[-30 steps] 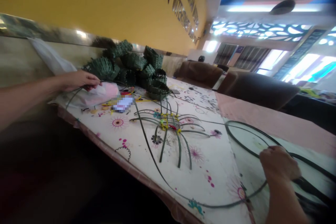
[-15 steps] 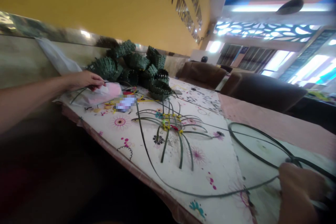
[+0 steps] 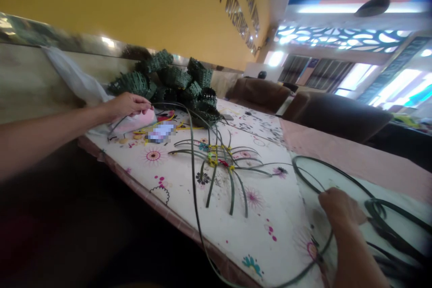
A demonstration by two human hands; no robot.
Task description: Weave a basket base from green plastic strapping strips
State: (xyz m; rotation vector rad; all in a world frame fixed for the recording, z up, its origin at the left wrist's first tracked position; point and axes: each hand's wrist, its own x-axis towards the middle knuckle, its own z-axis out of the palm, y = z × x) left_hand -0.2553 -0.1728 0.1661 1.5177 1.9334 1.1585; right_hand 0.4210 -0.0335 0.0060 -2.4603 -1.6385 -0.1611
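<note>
Shifted inward, left hand (image 3: 130, 105) and right hand (image 3: 341, 207) hold green strip (image 3: 193, 162), each grip narrow.

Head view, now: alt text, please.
Left hand pinches a long dark-green strip that loops round to the right hand. Between them, on a floral tablecloth, lies an open lattice of green strips with yellow ties, woven green baskets piled behind.

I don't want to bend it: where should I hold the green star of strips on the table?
Probably by its crossed middle, pinching from above. Yellow pieces sit at the crossings there, so it looks firmest; the thin loose ends stick out all around and might bend.
</note>
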